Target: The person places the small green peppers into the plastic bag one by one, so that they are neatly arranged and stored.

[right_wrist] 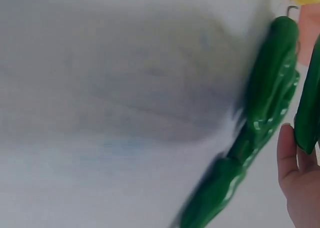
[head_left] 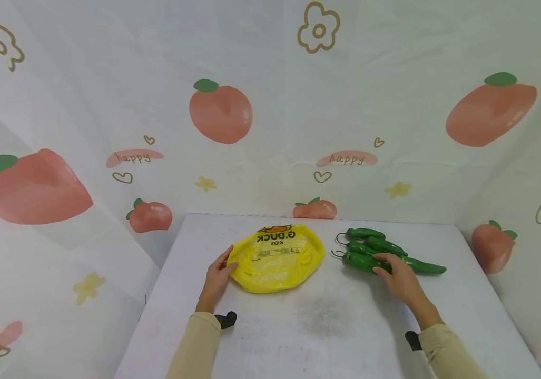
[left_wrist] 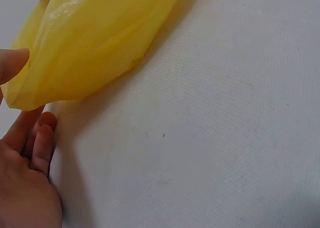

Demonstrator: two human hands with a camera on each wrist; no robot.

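Observation:
A yellow plastic bag (head_left: 275,271) printed "G.DUCK KIDS" in mirrored letters lies with its rim spread into an oval. My left hand (head_left: 216,279) pinches its left edge; in the left wrist view the thumb (left_wrist: 14,65) lies over the yellow film and the fingers beneath it. To the right, my right hand (head_left: 399,279) grips a green pepper (head_left: 359,260) with a thin hooked stem. The right wrist view shows that pepper (right_wrist: 309,102) at the fingertips, apart from other peppers (right_wrist: 270,72) lying on the table.
Several green peppers (head_left: 386,245) lie grouped at the back right of the white table (head_left: 270,337); one long pepper (head_left: 424,266) points right. A patterned cloth (head_left: 270,52) with printed fruit hangs behind and at both sides. Dark camera parts (head_left: 225,320) sit at both wrists.

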